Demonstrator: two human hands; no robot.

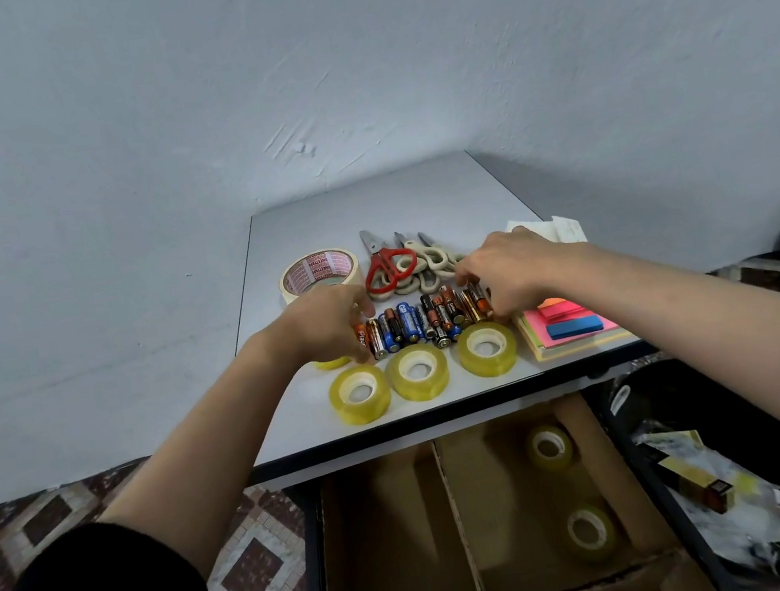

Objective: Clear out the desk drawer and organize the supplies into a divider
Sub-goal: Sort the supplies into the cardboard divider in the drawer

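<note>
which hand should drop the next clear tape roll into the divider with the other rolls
Right. The right hand is nearer the rightmost tape roll, and the two stored rolls lie in the divider's right compartment.

Head view, looking forward and down, near desk (294, 416), wide angle

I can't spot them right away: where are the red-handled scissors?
The red-handled scissors lie toward the back of the desk top, between the wide tape roll on their left and the beige scissors on their right.

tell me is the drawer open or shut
Open: the drawer is pulled out below the desk, showing its cardboard divider and two tape rolls.
</note>
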